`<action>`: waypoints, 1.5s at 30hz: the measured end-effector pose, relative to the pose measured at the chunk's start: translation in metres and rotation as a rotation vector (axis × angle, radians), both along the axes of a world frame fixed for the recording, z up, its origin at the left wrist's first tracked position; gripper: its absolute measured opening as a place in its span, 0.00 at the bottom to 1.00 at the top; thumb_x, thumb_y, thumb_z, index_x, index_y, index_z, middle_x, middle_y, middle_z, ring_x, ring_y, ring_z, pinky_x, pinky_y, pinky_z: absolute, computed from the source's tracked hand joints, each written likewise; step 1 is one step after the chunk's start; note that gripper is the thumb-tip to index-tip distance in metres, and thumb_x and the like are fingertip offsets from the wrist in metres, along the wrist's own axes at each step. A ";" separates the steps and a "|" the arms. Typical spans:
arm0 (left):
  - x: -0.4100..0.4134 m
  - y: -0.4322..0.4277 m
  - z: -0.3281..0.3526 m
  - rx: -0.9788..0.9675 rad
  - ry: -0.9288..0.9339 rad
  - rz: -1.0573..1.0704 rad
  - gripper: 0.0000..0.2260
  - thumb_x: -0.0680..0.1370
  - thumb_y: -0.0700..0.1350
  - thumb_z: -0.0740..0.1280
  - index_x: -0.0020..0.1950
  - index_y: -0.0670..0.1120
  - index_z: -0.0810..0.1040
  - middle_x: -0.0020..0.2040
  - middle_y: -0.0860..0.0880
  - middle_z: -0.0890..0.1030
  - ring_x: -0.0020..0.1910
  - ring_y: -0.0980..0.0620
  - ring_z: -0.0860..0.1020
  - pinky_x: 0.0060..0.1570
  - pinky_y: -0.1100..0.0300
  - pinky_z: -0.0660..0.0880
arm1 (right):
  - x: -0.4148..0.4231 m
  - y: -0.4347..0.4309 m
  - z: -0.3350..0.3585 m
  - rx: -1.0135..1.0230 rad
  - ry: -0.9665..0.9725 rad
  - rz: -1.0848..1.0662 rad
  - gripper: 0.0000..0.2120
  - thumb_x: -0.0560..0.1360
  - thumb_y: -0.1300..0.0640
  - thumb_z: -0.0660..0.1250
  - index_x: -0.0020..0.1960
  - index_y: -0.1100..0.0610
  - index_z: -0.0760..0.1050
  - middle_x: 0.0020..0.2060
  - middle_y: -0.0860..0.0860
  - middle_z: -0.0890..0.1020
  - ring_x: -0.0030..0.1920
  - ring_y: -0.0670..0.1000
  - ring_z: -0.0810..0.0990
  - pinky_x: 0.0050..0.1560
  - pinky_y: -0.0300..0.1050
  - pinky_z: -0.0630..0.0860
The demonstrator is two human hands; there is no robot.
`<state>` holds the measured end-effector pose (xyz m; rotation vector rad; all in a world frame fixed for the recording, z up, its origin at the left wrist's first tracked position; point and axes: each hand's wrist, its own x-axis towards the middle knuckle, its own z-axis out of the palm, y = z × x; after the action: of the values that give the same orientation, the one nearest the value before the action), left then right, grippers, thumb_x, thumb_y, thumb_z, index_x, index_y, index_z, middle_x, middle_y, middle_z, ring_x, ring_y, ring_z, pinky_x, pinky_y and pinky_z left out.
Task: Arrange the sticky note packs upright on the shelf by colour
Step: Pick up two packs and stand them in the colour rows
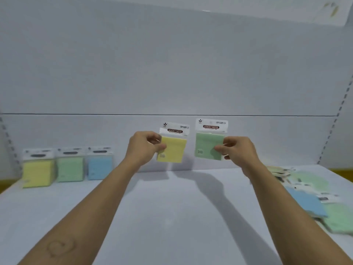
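Stacks stand upright at the far left of the white shelf [172, 207], against its back panel: a row of yellow plastic-wrapped sticky note packs [38, 173], then a green row [70, 169], then a blue row [99, 167], each with its white header card on top. Mid-shelf, the left hand [143, 148] pinches a square yellow sticky note pack [172, 148] by its left edge, clear of the shelf and slightly tilted. Just beside it, the right hand [236, 150] pinches a square green sticky note pack [208, 146] by its right edge, header uppermost. Both held packs have their long axis near vertical, so I'd judge little turning is needed. What matters is that the matching rows lie well off to the left of both hands, with the left hand the nearer. A loose heap of blue and green packs [309, 199] lies flat at the far right.
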<state>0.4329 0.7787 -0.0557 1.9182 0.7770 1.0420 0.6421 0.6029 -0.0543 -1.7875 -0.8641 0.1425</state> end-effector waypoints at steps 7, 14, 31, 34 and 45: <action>-0.117 0.053 -0.020 -0.053 0.001 0.232 0.09 0.66 0.37 0.77 0.39 0.48 0.80 0.33 0.51 0.80 0.25 0.63 0.75 0.35 0.63 0.73 | -0.090 0.100 -0.016 -0.041 0.030 0.260 0.09 0.67 0.61 0.75 0.36 0.48 0.81 0.32 0.50 0.83 0.35 0.51 0.79 0.42 0.51 0.79; -0.200 0.091 -0.032 -0.093 -0.039 0.384 0.11 0.67 0.37 0.77 0.39 0.50 0.78 0.34 0.51 0.79 0.26 0.59 0.76 0.33 0.60 0.73 | -0.155 0.159 -0.028 -0.077 0.048 0.376 0.06 0.66 0.60 0.76 0.38 0.50 0.82 0.34 0.50 0.84 0.35 0.50 0.80 0.48 0.53 0.79; -0.317 0.182 -0.057 -0.093 -0.098 0.455 0.07 0.72 0.38 0.73 0.48 0.44 0.81 0.43 0.45 0.82 0.42 0.45 0.81 0.43 0.54 0.76 | -0.271 0.248 -0.028 -0.114 -0.021 0.371 0.07 0.68 0.59 0.76 0.38 0.49 0.80 0.38 0.51 0.85 0.40 0.52 0.83 0.46 0.51 0.81; -0.321 0.194 -0.062 -0.088 -0.071 0.447 0.06 0.73 0.38 0.72 0.49 0.44 0.81 0.43 0.45 0.82 0.43 0.45 0.81 0.46 0.51 0.78 | -0.281 0.258 -0.038 -0.142 -0.033 0.343 0.05 0.68 0.58 0.76 0.42 0.53 0.81 0.37 0.50 0.84 0.39 0.52 0.83 0.45 0.49 0.80; -0.314 0.223 -0.102 -0.216 -0.072 0.422 0.08 0.71 0.36 0.73 0.49 0.44 0.81 0.43 0.46 0.82 0.45 0.45 0.81 0.54 0.48 0.78 | -0.313 0.292 -0.091 -0.287 -0.154 0.220 0.08 0.69 0.54 0.74 0.45 0.56 0.79 0.39 0.50 0.81 0.42 0.52 0.78 0.41 0.41 0.69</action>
<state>0.1188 1.0018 -0.1578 1.5598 1.2344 1.2124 0.3290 0.8950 -0.1456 -1.9834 -1.1999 0.2864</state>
